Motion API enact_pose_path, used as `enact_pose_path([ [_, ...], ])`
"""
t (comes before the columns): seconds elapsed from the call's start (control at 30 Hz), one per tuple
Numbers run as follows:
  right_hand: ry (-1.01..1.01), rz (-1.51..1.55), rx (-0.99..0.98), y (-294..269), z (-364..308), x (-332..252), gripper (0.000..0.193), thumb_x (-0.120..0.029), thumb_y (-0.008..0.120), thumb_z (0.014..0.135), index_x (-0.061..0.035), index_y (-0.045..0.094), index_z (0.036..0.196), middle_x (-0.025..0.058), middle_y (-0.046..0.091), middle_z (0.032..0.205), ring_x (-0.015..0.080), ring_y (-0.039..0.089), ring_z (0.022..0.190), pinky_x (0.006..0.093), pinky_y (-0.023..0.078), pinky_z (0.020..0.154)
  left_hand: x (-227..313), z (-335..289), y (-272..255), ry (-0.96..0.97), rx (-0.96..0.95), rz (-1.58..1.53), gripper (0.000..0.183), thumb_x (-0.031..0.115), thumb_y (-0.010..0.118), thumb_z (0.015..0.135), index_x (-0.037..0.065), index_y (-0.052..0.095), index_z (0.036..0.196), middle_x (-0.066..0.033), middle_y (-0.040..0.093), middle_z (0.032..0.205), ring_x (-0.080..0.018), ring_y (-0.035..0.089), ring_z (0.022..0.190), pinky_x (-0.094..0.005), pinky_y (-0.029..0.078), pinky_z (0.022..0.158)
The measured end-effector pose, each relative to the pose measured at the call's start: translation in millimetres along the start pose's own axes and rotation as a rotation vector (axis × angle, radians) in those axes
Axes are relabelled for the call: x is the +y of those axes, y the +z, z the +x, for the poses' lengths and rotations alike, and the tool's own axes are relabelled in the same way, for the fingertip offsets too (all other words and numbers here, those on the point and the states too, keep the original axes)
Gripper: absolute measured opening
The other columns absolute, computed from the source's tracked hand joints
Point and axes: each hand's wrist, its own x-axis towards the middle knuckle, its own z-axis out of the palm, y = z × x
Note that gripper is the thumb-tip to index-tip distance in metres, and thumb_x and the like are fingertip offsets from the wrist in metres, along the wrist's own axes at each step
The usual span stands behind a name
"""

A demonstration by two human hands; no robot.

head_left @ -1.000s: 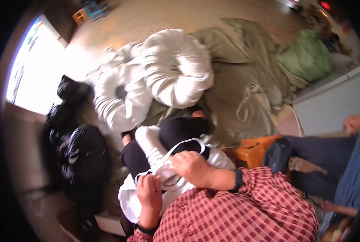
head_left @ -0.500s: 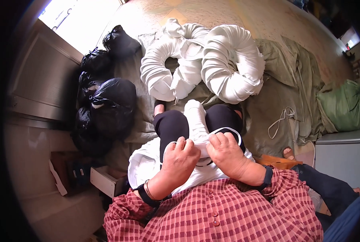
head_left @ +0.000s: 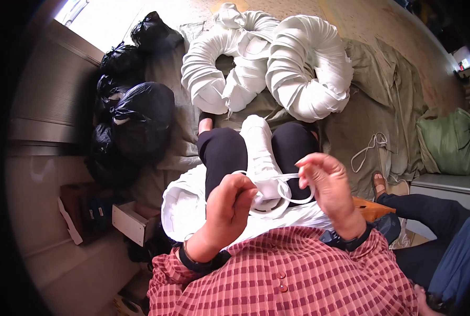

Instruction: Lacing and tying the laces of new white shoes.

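Between my knees lies a long roll of stacked white cloth pieces (head_left: pixel 258 142), its near end a round opening in my lap. A white cord (head_left: pixel 298 202) crosses and loops loosely over that near end. My left hand (head_left: pixel 228 206) is closed in a pinch at the left of the roll, on the cord as far as its fingers show. To the right, my right hand (head_left: pixel 330 187) is raised, with thumb and fingertips together on the cord. More white cloth (head_left: pixel 185 203) spreads over my lap at the left, partly under my left arm.
Thick rings of stacked white cloth (head_left: pixel 310 66) lie ahead on a grey-green sheet (head_left: pixel 372 89). Tied black bags (head_left: pixel 143 118) crowd the left side, near an open wooden drawer (head_left: pixel 130 224). At right are a green bundle (head_left: pixel 448 139), a loose cord (head_left: pixel 369 150) and another person's leg (head_left: pixel 430 208).
My hands have moved apart and up from the roll, the right one farther. The cord now shows as crossed loops between them, and the roll's near end is uncovered.
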Motion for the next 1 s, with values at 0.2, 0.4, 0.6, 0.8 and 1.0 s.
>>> enact_pose_path([
  [0.2,0.170,-0.214,-0.095,28,-16,7,0.022,-0.004,0.064,0.099,-0.0031,0.072,0.119,0.0038,0.072,0.102,0.0082,0.066,0.093,0.0217,0.053,0.086,-3,-12,20,-0.376,-0.045,-0.473,0.012,0.000,0.057,0.102,0.001,0.051,0.113,-0.0023,0.060,0.086,-0.0063,0.057,0.061,-0.0203,0.047,0.055],
  [0.4,0.198,-0.181,-0.136,31,-17,4,0.037,-0.001,0.069,0.095,0.0013,0.054,0.129,0.0080,0.074,0.100,0.0092,0.068,0.093,0.0230,0.054,0.084,-8,-12,19,-0.417,-0.007,-0.501,0.017,0.004,0.065,0.099,-0.002,0.068,0.114,-0.0022,0.064,0.081,-0.0053,0.061,0.065,-0.0195,0.050,0.057],
  [0.6,0.149,-0.144,-0.094,33,-16,4,0.036,-0.001,0.070,0.094,0.0022,0.052,0.125,0.0108,0.074,0.104,0.0100,0.069,0.094,0.0233,0.055,0.084,-12,-11,23,-0.378,0.008,-0.473,0.021,0.007,0.067,0.098,0.004,0.074,0.117,-0.0002,0.062,0.083,-0.0052,0.058,0.069,-0.0202,0.046,0.061],
  [0.8,0.223,-0.014,-0.062,38,-15,2,0.038,-0.001,0.071,0.094,0.0032,0.050,0.126,0.0123,0.075,0.105,0.0116,0.069,0.095,0.0240,0.055,0.085,-20,-13,30,-0.308,-0.016,-0.435,0.020,0.013,0.063,0.102,0.001,0.074,0.114,0.0008,0.055,0.085,-0.0063,0.050,0.072,-0.0199,0.039,0.065],
  [1.0,0.203,-0.063,-0.177,27,-8,-8,0.055,-0.008,0.077,0.089,-0.0015,0.048,0.135,0.0152,0.066,0.129,0.0181,0.065,0.113,0.0331,0.052,0.098,-12,-7,21,-0.157,0.121,-0.311,0.023,0.016,0.055,0.106,0.003,0.074,0.106,-0.0037,0.060,0.095,-0.0057,0.047,0.070,-0.0193,0.040,0.065],
])
